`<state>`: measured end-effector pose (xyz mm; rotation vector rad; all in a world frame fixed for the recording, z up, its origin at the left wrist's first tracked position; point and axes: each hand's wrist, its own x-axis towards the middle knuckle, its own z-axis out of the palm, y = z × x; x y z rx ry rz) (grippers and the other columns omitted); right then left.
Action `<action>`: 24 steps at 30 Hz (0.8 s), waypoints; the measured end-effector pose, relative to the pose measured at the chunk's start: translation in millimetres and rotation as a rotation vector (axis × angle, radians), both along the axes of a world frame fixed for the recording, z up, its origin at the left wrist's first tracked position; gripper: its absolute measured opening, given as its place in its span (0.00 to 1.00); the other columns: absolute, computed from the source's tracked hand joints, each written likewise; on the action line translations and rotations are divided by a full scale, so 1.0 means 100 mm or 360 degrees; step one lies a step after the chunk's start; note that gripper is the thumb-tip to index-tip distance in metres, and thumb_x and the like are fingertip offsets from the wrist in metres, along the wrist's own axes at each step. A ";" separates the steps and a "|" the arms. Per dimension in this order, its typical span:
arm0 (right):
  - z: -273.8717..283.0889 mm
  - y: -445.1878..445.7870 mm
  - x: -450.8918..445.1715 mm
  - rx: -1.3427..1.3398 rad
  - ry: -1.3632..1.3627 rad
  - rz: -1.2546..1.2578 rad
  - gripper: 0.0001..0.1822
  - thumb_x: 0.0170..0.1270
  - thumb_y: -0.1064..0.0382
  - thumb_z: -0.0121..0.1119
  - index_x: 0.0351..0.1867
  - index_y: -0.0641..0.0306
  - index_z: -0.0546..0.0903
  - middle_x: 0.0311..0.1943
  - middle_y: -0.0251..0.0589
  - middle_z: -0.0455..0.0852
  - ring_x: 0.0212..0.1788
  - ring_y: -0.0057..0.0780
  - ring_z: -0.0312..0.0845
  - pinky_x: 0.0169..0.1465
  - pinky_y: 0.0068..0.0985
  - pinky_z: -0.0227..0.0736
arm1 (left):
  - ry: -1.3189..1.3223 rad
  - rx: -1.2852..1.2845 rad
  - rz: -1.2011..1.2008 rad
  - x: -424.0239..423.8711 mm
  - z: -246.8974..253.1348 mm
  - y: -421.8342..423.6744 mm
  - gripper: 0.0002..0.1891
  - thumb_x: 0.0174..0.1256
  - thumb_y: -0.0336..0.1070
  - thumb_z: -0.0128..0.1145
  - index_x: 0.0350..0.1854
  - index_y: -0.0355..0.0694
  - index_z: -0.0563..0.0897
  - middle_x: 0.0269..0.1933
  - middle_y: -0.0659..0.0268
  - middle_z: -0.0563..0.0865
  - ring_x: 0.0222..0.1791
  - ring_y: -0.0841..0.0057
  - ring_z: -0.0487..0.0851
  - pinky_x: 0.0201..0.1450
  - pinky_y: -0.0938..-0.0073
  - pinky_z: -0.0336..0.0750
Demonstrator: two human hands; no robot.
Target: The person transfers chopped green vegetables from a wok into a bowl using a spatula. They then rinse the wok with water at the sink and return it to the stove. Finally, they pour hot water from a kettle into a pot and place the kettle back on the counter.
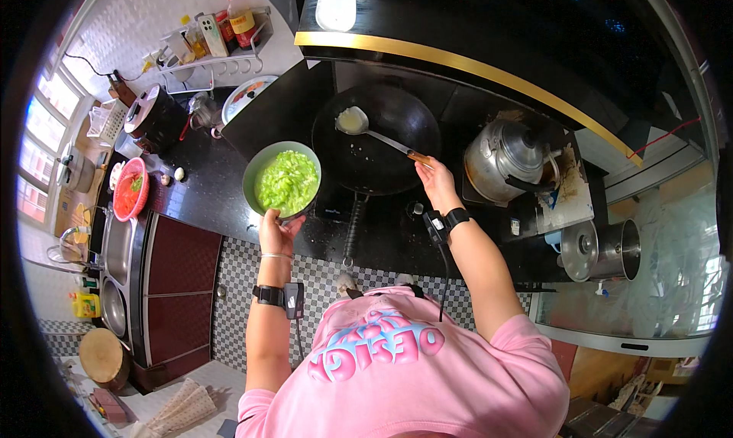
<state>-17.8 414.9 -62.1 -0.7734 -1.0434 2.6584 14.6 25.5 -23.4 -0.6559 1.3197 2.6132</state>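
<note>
My left hand (pixel 279 232) grips the near rim of a green bowl (pixel 249 180) beside the wok. Chopped light-green vegetable (pixel 289 177) in some liquid fills much of the bowl. The wooden handle of a metal ladle (pixel 392 144) is in my right hand (pixel 438 180). The ladle's head hangs over the dark wok (pixel 401 117) and holds a pale, cloudy liquid (pixel 349 121). A few pale bits dot the wok's inside. Its wrapped handle (pixel 355 232) points toward me.
A metal kettle (pixel 495 163) occupies the right burner. Left on the counter are a pink basket (pixel 143 194) with red and green food, garlic (pixel 179 174) and a dark cooker (pixel 154 123). The range hood's gold edge (pixel 458 57) overhangs the stove. A steel pot (pixel 621 249) stands far right.
</note>
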 end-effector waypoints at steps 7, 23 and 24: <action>0.33 0.08 -0.11 0.0100 0.0114 0.0055 0.08 0.69 0.66 0.54 0.44 0.67 0.77 0.41 0.50 0.85 0.41 0.35 0.84 0.48 0.28 0.81 | 0.0019 0.0015 -0.0131 -0.05 0.11 0.15 0.21 0.62 0.32 0.46 0.57 0.34 0.64 0.46 0.46 0.80 0.26 0.56 0.86 0.26 0.68 0.87; 2.27 0.15 0.80 0.1402 0.0391 0.0520 0.12 0.70 0.66 0.55 0.50 0.70 0.78 0.42 0.46 0.85 0.39 0.29 0.85 0.45 0.24 0.82 | -0.0083 -0.0148 -0.0294 -0.53 0.24 1.07 0.21 0.65 0.33 0.45 0.60 0.35 0.64 0.43 0.47 0.83 0.20 0.59 0.86 0.22 0.70 0.87; 2.33 0.10 0.90 0.1738 0.0508 0.0590 0.12 0.70 0.67 0.55 0.51 0.70 0.78 0.44 0.45 0.85 0.40 0.28 0.85 0.47 0.23 0.80 | -0.0083 -0.0121 -0.0312 -0.56 0.22 1.10 0.21 0.65 0.33 0.45 0.60 0.35 0.64 0.44 0.47 0.83 0.21 0.59 0.86 0.22 0.70 0.87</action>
